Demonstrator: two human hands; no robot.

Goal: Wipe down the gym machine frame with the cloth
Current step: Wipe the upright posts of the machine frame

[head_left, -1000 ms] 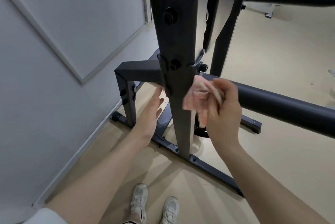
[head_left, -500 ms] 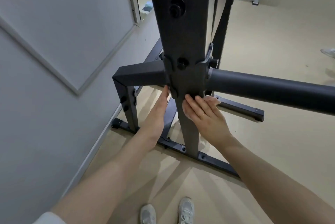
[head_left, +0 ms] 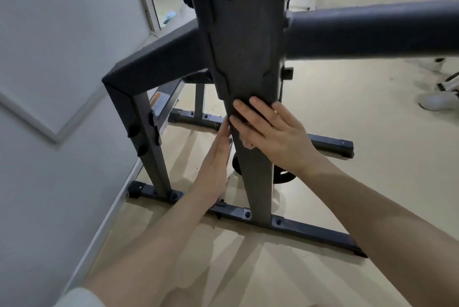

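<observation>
The dark grey upright post (head_left: 248, 46) of the gym machine frame fills the middle of the head view. My right hand (head_left: 273, 133) lies flat on the post's front face, fingers spread, a ring on one finger. It presses the pink cloth (head_left: 248, 144) against the metal, and only a small sliver of cloth shows under the palm. Flat and extended, my left hand (head_left: 216, 165) rests along the post's left side just below, with nothing in it.
A thick black padded bar (head_left: 372, 31) juts right from the post. The base rail (head_left: 310, 227) runs across the beige floor, with a side bracket leg (head_left: 144, 120) close to the grey wall (head_left: 49, 58). A black weight plate (head_left: 283, 177) lies behind the post. Another person's shoe (head_left: 437, 100) is at right.
The bunched cloth went from the post's right side to under my right palm on its front face. Both hands slid down the post, and my head came closer.
</observation>
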